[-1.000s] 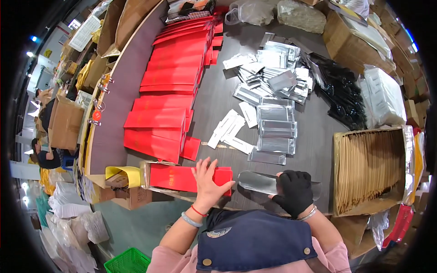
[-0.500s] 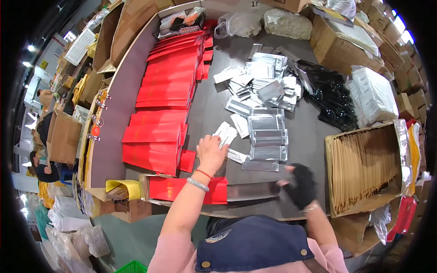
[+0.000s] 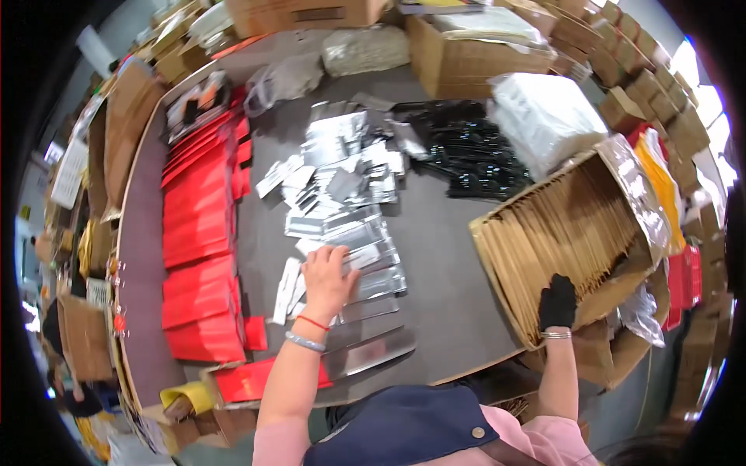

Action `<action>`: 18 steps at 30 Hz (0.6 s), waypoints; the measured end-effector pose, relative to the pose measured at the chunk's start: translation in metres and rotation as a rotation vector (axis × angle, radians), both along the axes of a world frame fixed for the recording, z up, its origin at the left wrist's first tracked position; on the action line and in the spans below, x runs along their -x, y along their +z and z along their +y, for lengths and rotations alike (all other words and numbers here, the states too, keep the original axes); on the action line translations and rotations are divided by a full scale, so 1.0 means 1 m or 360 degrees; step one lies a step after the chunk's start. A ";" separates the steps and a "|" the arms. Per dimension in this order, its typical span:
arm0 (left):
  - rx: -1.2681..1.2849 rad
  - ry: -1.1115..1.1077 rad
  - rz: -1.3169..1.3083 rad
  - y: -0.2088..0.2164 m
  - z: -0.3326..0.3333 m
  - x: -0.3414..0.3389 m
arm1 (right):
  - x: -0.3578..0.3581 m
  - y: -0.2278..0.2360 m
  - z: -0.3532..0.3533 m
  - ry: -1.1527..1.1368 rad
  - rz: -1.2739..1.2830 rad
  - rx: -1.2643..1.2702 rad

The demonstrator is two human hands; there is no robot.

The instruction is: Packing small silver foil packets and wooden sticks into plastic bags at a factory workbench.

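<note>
My left hand (image 3: pixel 328 281), bare with a bracelet at the wrist, rests fingers apart on a column of flat silver packets (image 3: pixel 371 281). A thin white packet (image 3: pixel 362 256) lies by its fingertips. Below that hand, a red packet (image 3: pixel 247 379) and a long translucent grey strip (image 3: pixel 371 351) lie along the table's near edge, the forearm covering part of the red one. My right hand (image 3: pixel 558 303), in a black glove, is at the near end of a carton of upright brown cardboard sleeves (image 3: pixel 556 241). Its fingertips are hidden among the sleeves' edges, so its grip does not show.
Stacked red packets (image 3: pixel 198 233) run down the left side beside the table's raised wall (image 3: pixel 140 233). A loose heap of silver packets (image 3: pixel 338 167) lies mid-table. Behind are glossy black pouches (image 3: pixel 474 147), a white wrapped bundle (image 3: pixel 544 120) and a brown box (image 3: pixel 454 58).
My right hand has gone from the grey strip to the carton of brown sleeves. My left hand has shifted from the white packets onto the silver column. The view has swung right.
</note>
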State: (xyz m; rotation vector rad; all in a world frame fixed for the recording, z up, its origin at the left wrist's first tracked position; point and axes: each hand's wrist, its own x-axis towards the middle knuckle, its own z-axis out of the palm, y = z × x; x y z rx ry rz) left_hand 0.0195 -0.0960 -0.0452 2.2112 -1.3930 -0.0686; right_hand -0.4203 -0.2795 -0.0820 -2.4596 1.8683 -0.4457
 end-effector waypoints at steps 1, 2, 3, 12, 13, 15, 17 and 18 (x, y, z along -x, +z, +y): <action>-0.0058 -0.0001 -0.0025 -0.004 -0.001 -0.002 | -0.012 0.013 0.005 -0.0021 0.0168 -0.0089; -0.0072 -0.0018 -0.0089 -0.003 0.000 -0.003 | -0.034 0.041 0.008 -0.0123 0.0220 -0.0350; -0.0072 -0.0045 -0.0086 0.001 0.001 -0.004 | -0.047 0.063 0.009 -0.0217 0.0270 -0.0615; -0.0269 -0.0071 0.0754 0.036 0.067 0.025 | -0.065 0.097 0.036 0.0099 -0.0646 0.0048; -0.0488 -0.0201 0.0864 0.040 0.087 0.032 | -0.078 0.107 0.048 0.0369 -0.0591 -0.0100; -0.0652 -0.0335 0.0280 0.039 0.106 0.054 | -0.104 0.079 0.061 0.0931 -0.0627 -0.0181; -0.0587 -0.0296 0.0354 0.036 0.128 0.057 | -0.140 0.081 0.086 0.1139 -0.0605 -0.0576; -0.0447 -0.0215 0.0301 0.043 0.136 0.057 | -0.145 0.076 0.090 0.1176 -0.0605 -0.0593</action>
